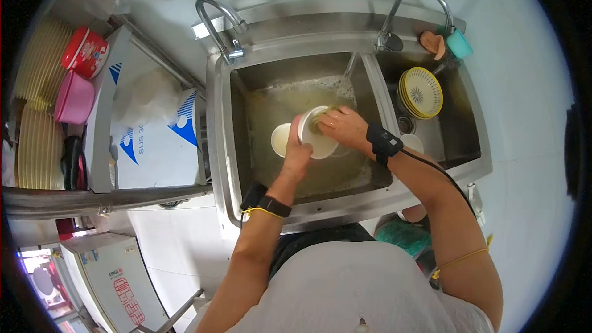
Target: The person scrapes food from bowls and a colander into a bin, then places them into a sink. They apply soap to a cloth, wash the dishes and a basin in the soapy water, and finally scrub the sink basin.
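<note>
Where the scene begins at far left, a red container [85, 52] and a pink tub [74, 98] sit beside stacked yellow plates [38, 148]. Right of them stands a steel double sink [222, 148] with two taps. Over the left basin, which holds cloudy water [277, 102], the left hand [297, 155] is clamped on the near rim of a white bowl [320, 145], tilted on edge just above the water. Just left of it, a second white bowl [280, 140] lies in the water. The right hand [344, 127] presses into the held bowl's hollow, fingers curled together over something greenish (too hidden to identify). Both wrists carry black bands. In the right basin, yellow patterned plates [420, 92] lean stacked against the far wall. On the far right ledge rest a brown sponge [433, 43] and a teal cup [459, 43].
</note>
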A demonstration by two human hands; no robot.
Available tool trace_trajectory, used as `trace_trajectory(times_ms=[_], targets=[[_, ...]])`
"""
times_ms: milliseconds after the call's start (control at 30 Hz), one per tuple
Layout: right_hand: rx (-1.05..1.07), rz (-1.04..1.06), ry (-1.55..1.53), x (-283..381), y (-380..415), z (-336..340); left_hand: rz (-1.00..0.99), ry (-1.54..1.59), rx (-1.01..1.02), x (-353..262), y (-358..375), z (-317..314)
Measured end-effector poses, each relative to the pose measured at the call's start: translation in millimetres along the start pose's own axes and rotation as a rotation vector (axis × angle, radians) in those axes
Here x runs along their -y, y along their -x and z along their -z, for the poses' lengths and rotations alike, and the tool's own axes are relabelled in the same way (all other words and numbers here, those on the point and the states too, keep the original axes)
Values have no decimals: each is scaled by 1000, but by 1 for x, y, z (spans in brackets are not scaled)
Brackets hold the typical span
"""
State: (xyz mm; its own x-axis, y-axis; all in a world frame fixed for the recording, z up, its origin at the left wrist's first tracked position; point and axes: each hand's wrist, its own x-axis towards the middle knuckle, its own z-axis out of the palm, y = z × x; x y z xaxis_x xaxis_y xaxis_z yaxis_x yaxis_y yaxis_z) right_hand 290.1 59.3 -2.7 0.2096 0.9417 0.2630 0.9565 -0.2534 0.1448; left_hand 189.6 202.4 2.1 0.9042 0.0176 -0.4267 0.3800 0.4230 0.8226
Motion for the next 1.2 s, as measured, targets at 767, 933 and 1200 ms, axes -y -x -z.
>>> trace_trajectory(times_ms=[767,933,1200], targets=[[-375,-804,-656,78,45,34,281,746,106,84,-69,33],[-395,-526,-176,58,23,62,394,768,-12,40,-6,-51],[-232,-1050,-1946,-5,40,56,463,303,387,30,9,-44]])
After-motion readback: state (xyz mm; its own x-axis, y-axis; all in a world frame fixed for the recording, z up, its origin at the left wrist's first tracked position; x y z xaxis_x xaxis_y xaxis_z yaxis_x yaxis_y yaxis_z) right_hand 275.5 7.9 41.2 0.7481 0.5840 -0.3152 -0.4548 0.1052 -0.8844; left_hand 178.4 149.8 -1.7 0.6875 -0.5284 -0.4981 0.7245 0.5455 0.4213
